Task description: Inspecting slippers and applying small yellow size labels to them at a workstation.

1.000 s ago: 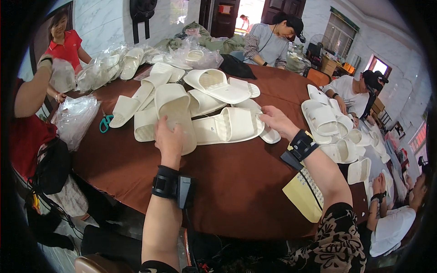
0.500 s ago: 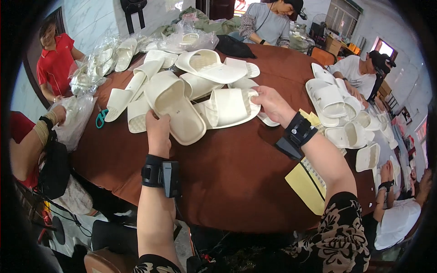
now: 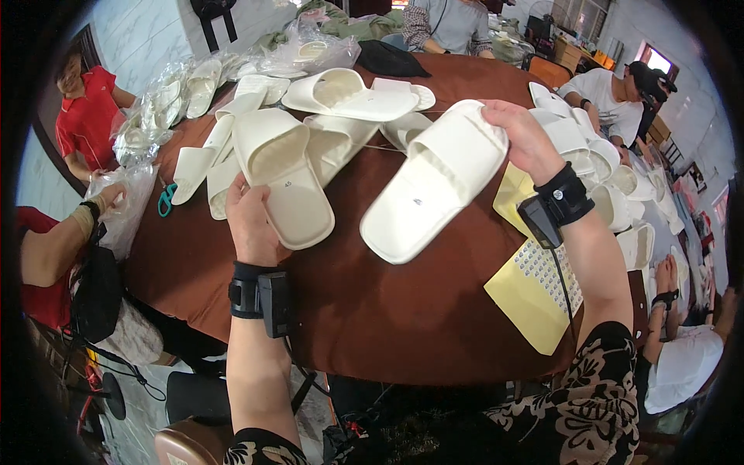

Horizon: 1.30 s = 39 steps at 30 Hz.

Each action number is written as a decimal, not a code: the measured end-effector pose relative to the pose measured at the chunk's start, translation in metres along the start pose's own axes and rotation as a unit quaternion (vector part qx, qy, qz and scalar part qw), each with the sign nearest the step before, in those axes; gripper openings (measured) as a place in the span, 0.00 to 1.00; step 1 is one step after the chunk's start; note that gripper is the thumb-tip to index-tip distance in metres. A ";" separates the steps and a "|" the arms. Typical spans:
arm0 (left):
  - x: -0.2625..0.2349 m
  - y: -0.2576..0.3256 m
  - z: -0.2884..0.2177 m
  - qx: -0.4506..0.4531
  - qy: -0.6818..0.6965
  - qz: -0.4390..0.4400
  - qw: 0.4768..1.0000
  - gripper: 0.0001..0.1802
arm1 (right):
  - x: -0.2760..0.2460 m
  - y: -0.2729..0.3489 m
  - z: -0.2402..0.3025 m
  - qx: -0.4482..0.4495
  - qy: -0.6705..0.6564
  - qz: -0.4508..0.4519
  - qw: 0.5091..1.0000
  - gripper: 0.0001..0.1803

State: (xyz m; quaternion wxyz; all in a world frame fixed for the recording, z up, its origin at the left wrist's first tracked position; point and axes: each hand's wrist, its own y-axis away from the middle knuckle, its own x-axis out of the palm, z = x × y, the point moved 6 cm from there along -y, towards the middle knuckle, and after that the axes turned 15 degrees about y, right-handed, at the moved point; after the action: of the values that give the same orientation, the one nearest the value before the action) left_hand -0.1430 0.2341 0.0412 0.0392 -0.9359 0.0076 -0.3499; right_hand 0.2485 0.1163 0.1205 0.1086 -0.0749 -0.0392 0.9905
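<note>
Cream-white and smooth-looking, held up over the brown tablecloth [image 3: 387, 325]: the right slipper [image 3: 430, 190], pinched at its toe end by the right hand [image 3: 528, 139], fingers closed on the rim, heel slanting down towards the body. Just to the left, apart from it, the left slipper [image 3: 291, 186], gripped along its side edge by the left hand [image 3: 254, 221], thumb over the footbed, fingers mostly closed (cannot tell whether its far end rests on anything). Seemingly only partway along: two taken up, one per hand, each footbed bearing a small dark mark; plenty left lying loose. Directly beyond both hands, a loose pile [image 3: 349, 101] of roughly six or seven more, too overlapped for a firm count. Further off, beyond the left hand, several already inside clear bags [image 3: 167, 108], past counting. Beyond the right hand, another heap [image 3: 570, 139], at least six by the look of it. Just below the right hand, two yellow pieces of sheet showing, the nearer label sheet [image 3: 535, 302] covered with small marks in rows. Left of the left hand, one pair of teal-handled scissors [image 3: 166, 200]. On the wrists, two black bands [image 3: 564, 194], one each. Around the table, five other people, partly cut off.
</note>
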 end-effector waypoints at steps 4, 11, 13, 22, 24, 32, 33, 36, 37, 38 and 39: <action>-0.004 0.001 0.002 0.012 0.043 -0.016 0.999 0.28 | -0.012 0.006 0.015 -0.017 0.012 0.020 1.000 0.18; -0.012 -0.003 0.001 0.019 -0.012 -0.019 1.000 0.31 | -0.017 0.023 0.034 -0.039 0.086 0.050 0.994 0.17; -0.013 -0.005 -0.001 0.027 -0.024 0.002 0.999 0.32 | -0.019 0.026 0.038 -0.042 0.104 0.080 0.991 0.17; 0.039 0.040 -0.038 0.510 -0.491 0.012 0.706 0.23 | -0.038 0.048 0.002 0.039 0.122 0.077 0.989 0.18; 0.052 0.038 -0.008 0.239 -0.306 0.242 0.889 0.16 | -0.038 0.062 -0.014 0.078 0.128 0.066 0.986 0.17; 0.090 0.084 0.040 0.225 -0.525 0.429 0.700 0.15 | -0.012 0.086 -0.057 0.134 0.124 0.067 0.981 0.15; 0.091 0.086 0.038 0.240 -0.506 0.438 0.703 0.15 | -0.008 0.084 -0.058 0.129 0.114 0.074 0.982 0.15; 0.089 0.086 0.042 0.208 -0.559 0.448 0.666 0.15 | -0.003 0.076 -0.065 0.119 0.145 0.035 0.982 0.16; 0.089 0.085 0.041 0.209 -0.558 0.440 0.672 0.14 | -0.002 0.073 -0.070 0.131 0.145 0.029 0.980 0.16; 0.089 0.085 0.040 0.210 -0.558 0.432 0.677 0.13 | -0.002 0.069 -0.071 0.124 0.163 0.015 0.979 0.15; 0.089 0.088 0.040 0.206 -0.553 0.438 0.678 0.13 | -0.002 0.066 -0.073 0.117 0.182 0.001 0.976 0.15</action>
State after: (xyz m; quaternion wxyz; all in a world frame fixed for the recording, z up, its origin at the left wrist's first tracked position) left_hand -0.0482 0.1451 0.0627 0.3765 -0.8169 0.3213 0.2962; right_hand 0.2481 0.0563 0.0430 0.1206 -0.2403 0.0970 0.9583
